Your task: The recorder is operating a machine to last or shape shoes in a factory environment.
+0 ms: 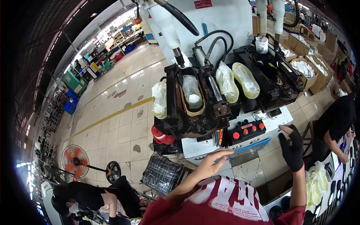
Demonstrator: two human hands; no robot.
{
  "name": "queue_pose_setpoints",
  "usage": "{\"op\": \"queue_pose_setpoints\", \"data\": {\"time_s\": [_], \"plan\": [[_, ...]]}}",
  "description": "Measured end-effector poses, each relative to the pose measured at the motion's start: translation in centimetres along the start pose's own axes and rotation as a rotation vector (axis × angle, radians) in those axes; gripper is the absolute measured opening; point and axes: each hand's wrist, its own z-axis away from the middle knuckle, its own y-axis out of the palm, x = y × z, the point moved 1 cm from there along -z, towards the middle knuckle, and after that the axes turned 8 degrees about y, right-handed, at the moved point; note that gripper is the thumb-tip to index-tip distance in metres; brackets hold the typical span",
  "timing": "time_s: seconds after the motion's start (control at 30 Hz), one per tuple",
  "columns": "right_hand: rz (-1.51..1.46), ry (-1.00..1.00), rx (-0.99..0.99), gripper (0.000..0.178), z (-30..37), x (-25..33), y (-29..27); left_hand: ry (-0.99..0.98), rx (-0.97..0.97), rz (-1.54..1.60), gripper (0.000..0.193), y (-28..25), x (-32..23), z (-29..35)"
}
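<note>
Before us stands a machine [228, 18], its left station [172, 95] and right station [270, 96] side by side. Two soles [245, 80] lie between them; another sole [159, 100] lies left of the left station, and a shoe [190, 86] sits inside that station. The button panel [240, 132] is nearer us, beyond and between our left hand [213, 162] and right hand [292, 150]. Boxes [324, 81] stand behind, right; a fan [76, 161], left.

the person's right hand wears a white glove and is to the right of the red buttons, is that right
Not quite: the head view shows that the glove is black, not white. The rest stands: it is on the person's right hand, which is to the right of the red buttons.
</note>
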Motion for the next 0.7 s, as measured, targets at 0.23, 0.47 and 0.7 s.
{"op": "queue_pose_setpoints", "data": {"time_s": [0.23,0.47,0.7], "plan": [[0.068,-0.413,0.525,0.033,-16.4,9.4,23.8,0.052,-0.728,-0.184,0.025,-13.4,-0.3,6.9],[0.724,-0.139,0.878,0.030,-22.6,6.9,45.9,0.109,-0.906,-0.112,0.019,-23.6,0.4,9.8],[0.697,-0.016,0.585,0.023,-23.1,1.2,50.7,0.049,-0.936,-0.058,0.020,-29.0,2.5,7.8]]}}
